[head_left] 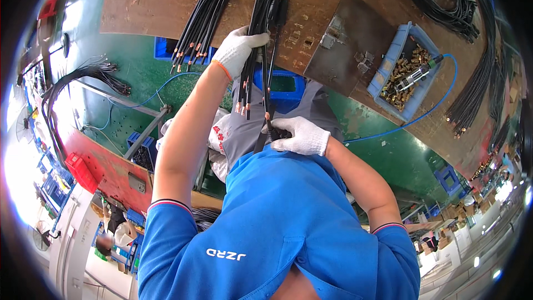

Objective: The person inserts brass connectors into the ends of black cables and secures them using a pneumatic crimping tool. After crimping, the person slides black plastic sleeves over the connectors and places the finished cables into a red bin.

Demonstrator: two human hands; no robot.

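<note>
My left hand (240,50), in a white glove with an orange cuff, is closed around a bundle of black cables (260,11) at the table's near edge. Their stripped copper ends (242,108) hang over my lap. At my waist my right hand (301,136), also gloved, is closed around something dark, mostly hidden by its fingers. One cable's copper end (267,116) points down just above that hand; whether they touch I cannot tell. Another bundle of black cables (206,16) lies left of my left hand, with copper tips past the table edge.
On the brown table (144,8), a blue bin (382,80) holds brass fittings and a tool with a blue hose (422,125). Next to it lies a dark metal plate (347,44). More cable bundles (444,8) lie at right. A blue stool (286,100) stands below.
</note>
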